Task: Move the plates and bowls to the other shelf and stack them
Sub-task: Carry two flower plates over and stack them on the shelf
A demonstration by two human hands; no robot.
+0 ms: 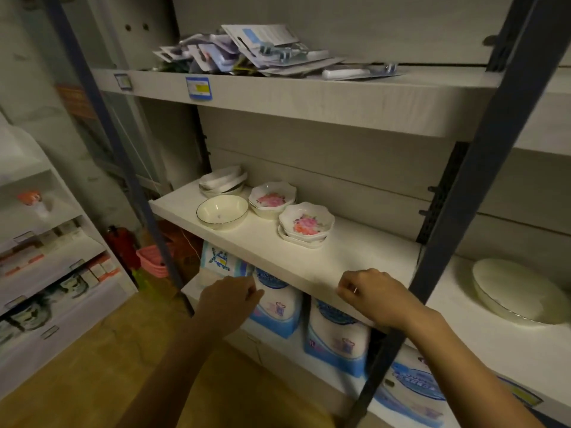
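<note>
On the middle shelf point(265, 242) stand a plain cream bowl point(222, 211), a stack of white dishes point(222, 180) behind it, and two small stacks of flowered scalloped bowls point(272, 199) point(306, 224). A large cream plate point(516, 290) lies on the neighbouring shelf point(494, 341) to the right, past the dark upright post point(463, 211). My left hand point(230, 299) hovers below the shelf's front edge, fingers loosely curled, holding nothing. My right hand point(372, 293) hovers at the front edge near the post, fingers also curled and empty.
The upper shelf point(278, 97) carries a heap of carded packets point(247, 54). Blue-and-white bags point(336, 332) fill the shelf below. A red extinguisher point(122, 245) and pink basket point(153, 261) sit on the floor at left, beside another shelving unit point(46, 257).
</note>
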